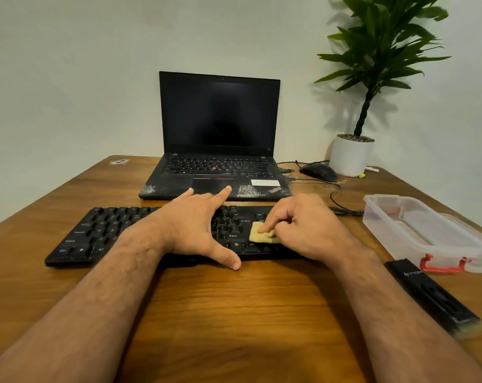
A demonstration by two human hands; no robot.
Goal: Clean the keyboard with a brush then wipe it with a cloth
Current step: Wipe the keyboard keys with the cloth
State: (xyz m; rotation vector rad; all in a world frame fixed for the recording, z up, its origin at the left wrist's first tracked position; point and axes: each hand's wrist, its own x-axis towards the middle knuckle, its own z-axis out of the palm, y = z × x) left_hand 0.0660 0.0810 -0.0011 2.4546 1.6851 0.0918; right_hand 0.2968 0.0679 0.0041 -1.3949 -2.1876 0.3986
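- The wooden table (234,313) filled the near view, with both bare forearms reaching forward across it.
- At the near right lay the brush (433,297), a black flat-handled tool with pale bristles at its nearer end, untouched and well apart from either hand.
- The black keyboard (96,233) lay crosswise in front of the person, its cable leaving from the far right corner.
- The left hand (190,228) rested on the middle of the keyboard, fingers straight and spread wide, thumb reaching down over the near edge onto the table.
- The right hand (303,225) sat over the keyboard's right part, index finger extended and pressing down on the cloth (262,234), the other fingers curled in (whether the thumb also touched the cloth could not be told).
- The cloth, a small yellowish folded pad, lay on the keys near the right Ctrl key.
- To the right stood a clear plastic container (427,233) with red clips.
- Farther back sat an open laptop (217,128), its screen dark.
- Beside it were a black mouse (318,171) and a potted plant (350,156) in a white pot.
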